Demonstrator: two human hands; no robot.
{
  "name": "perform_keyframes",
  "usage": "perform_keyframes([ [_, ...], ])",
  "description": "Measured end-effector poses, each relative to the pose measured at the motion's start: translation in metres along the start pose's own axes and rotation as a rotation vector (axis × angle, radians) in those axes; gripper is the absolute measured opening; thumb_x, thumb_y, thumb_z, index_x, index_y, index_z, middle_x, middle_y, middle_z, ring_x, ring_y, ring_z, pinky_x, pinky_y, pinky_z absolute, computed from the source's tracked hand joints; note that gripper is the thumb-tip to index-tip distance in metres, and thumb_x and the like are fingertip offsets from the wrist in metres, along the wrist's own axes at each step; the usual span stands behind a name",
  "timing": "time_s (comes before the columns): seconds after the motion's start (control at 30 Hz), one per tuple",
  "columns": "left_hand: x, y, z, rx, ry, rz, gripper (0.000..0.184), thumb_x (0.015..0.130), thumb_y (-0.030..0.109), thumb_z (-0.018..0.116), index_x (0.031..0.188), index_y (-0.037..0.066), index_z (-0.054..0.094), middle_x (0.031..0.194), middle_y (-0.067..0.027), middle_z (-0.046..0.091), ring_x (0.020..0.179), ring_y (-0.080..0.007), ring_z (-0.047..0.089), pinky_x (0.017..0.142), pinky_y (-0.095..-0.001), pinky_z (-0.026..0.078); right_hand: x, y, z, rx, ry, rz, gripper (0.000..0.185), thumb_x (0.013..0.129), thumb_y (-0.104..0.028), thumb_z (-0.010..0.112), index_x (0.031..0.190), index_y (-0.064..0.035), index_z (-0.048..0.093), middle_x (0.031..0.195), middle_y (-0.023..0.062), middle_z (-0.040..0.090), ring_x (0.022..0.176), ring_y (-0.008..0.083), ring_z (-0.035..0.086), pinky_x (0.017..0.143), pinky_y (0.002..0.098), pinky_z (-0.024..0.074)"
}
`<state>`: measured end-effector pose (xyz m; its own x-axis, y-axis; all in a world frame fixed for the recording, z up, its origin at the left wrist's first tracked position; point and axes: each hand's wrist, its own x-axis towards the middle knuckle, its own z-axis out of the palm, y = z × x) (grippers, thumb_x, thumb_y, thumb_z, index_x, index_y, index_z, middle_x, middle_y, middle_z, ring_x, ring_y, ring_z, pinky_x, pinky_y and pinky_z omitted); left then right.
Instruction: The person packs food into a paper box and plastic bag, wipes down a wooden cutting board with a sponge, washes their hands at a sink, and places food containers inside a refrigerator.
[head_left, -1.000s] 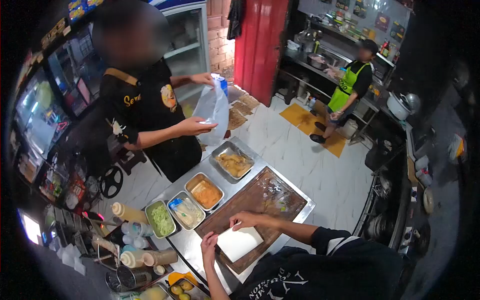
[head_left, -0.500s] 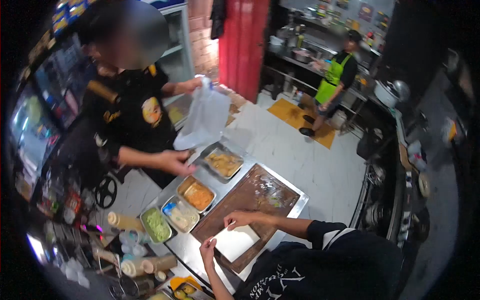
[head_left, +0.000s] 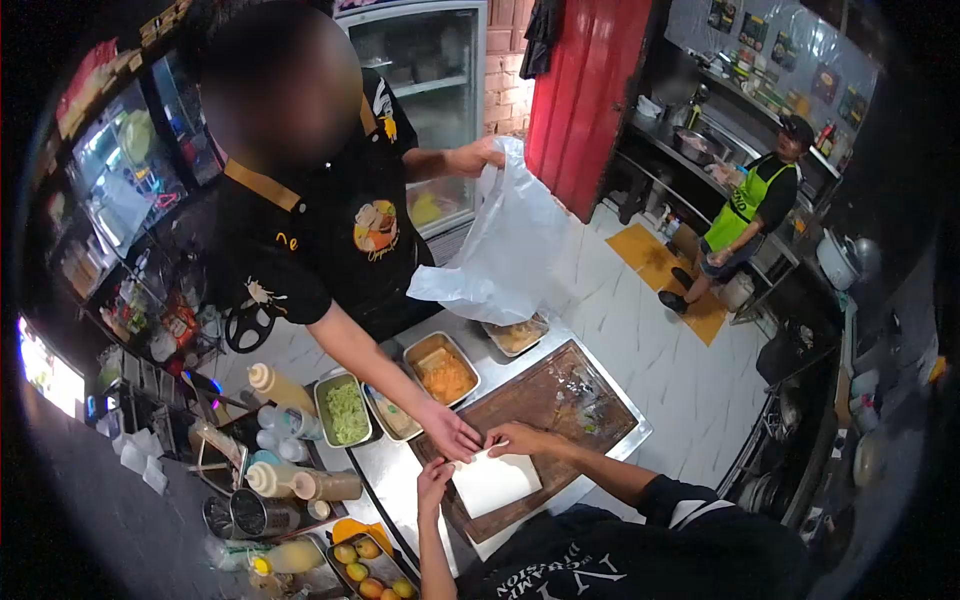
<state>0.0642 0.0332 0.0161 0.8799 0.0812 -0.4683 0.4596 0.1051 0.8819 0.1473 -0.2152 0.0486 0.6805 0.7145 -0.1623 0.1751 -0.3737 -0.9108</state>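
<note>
White sheet (head_left: 497, 487) sits lower centre on the wooden board (head_left: 540, 388), with the left hand (head_left: 433, 483) and right hand (head_left: 517, 440) pinching its upper edge, probably so it doesn't slip. Co-worker's hand (head_left: 450, 430) reaches in; metal pans (head_left: 427, 352) line the worktop (head_left: 388, 478), presumably for quick grabbing.

This is a commercial kitchen: a steel table (head_left: 386, 472) carries a wooden cutting board (head_left: 560, 398) and metal food pans (head_left: 429, 353), one full of shredded greens (head_left: 346, 412), with squeeze bottles (head_left: 282, 388) beside them towards eight o'clock. A glass-door refrigerator (head_left: 428, 62) stands near twelve, a worker (head_left: 776, 203) in a lime-green apron (head_left: 737, 212) at two, a large pot (head_left: 836, 262) at three.
</note>
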Motion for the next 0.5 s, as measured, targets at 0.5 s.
perform_keyframes([
  [0.5, -0.023, -0.009, -0.007, 0.074, -0.157, -0.14, 0.033, 0.088, 0.025, 0.061, 0.11, 0.003, 0.056, 0.09, -0.003, 0.063, 0.077, -0.0097, 0.059, 0.065, -0.0251, 0.05, 0.003, -0.003, -0.001, -0.028, 0.056, 0.076, 0.022, 0.083, -0.026, 0.065, 0.091, -0.005, 0.065, 0.084, 0.0085, 0.067, 0.078, 0.0171, 0.063, 0.073, 0.0325, 0.0481],
])
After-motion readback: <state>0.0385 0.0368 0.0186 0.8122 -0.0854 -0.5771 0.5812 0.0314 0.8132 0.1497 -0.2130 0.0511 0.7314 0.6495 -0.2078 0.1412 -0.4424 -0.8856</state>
